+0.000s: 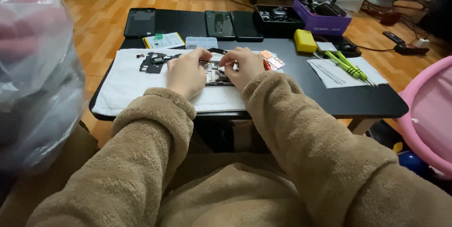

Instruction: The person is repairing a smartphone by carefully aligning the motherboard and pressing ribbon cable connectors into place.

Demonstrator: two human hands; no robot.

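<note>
A: What can't you make out here?

B: Quite a bit. The opened device (217, 74) on the white towel (127, 83) is mostly covered by both hands; only a strip of its inner parts shows between them. The far left of the view is blocked by a crinkled clear plastic bag (33, 67), blurred and close to the camera. A pink rounded thing (431, 114) is cut off at the right edge.

A: And the hands?

B: The left hand (186, 72) lies knuckles up on the towel, fingers curled forward onto the device's left end. The right hand (242, 66) mirrors it, fingers bent down onto the right end. Both wrists come out of thick tan fleece sleeves (292, 128).

A: Is either grip clamped on something?

B: I cannot tell. The fingertips meet over the device, but what they pinch, if anything, is hidden. A red bit (267, 65) shows just beside the right hand.

A: Where does the device sit?

B: On the towel at the near edge of the black surface (301, 86), just right of a dark flat removed part (153, 62). Green-handled screwdrivers (349, 66) lie well apart on the right, a yellow block (305, 40) behind them.
</note>
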